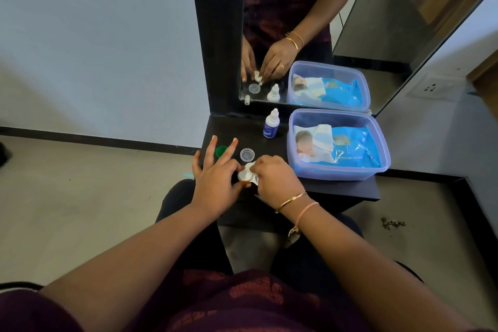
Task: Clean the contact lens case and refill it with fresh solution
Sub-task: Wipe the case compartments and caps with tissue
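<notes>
The white contact lens case [246, 174] lies on the black shelf [336, 191] between my hands. My left hand [215, 178] pinches its left side with thumb and forefinger, the other fingers spread out straight. My right hand [275, 178] is curled over the case's right side and seems to hold a bit of white tissue against it. A clear lid [247, 155] lies just behind the case, and a green lid [221, 151] shows between my left fingers. The solution bottle [271, 124] stands upright farther back.
A clear plastic box [382, 159] with a blue pack of wet wipes [342, 148] fills the right of the shelf. A mirror [310, 21] stands behind and shows my hands. The shelf's front edge lies just below my wrists; the floor is on both sides.
</notes>
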